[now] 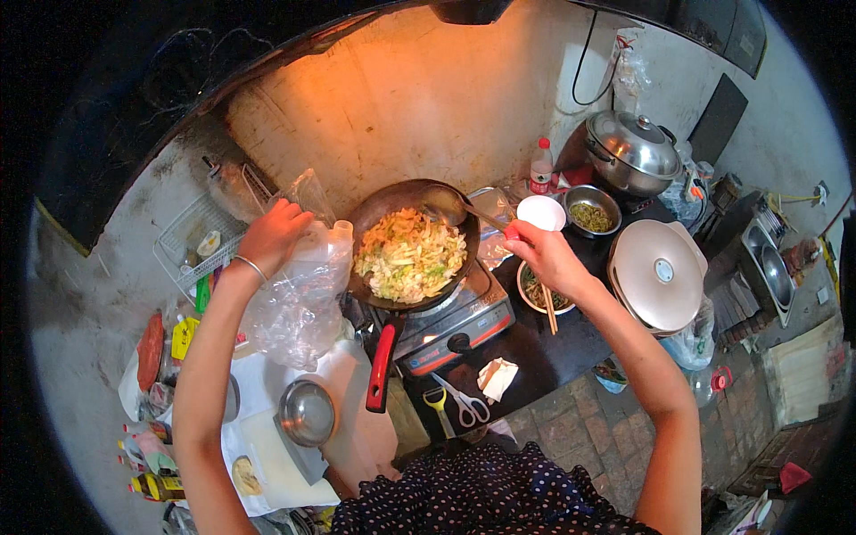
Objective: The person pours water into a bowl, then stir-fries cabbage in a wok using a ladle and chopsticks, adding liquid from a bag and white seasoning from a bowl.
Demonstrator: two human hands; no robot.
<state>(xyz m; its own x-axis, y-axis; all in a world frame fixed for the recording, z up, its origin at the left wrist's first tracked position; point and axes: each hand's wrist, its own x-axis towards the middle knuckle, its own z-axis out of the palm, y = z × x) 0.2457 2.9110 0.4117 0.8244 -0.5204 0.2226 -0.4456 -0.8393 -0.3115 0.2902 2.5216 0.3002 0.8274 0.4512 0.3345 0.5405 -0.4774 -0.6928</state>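
My left hand [277, 231] is closed on the upper part of a crumpled clear plastic bag [294, 321], left of the wok. What fills the bag is hard to make out. My right hand [545, 257] grips the handle of a metal spatula [445, 204], whose blade rests inside the wok at its far right. The dark wok [414, 187] has a red handle [384, 364] pointing towards me. In it lies a heap of chopped, pale green and yellowish food [411, 257]. Under the wok is a portable gas stove [461, 328], with a small flame visible.
A bowl of greens [531, 294] with chopsticks [550, 311] sits under my right forearm. Nearby are a white bowl [540, 212], a steel bowl [592, 210], a lidded pot [635, 144] and a round appliance [659, 271]. Scissors [468, 408] and a peeler [438, 408] lie in front.
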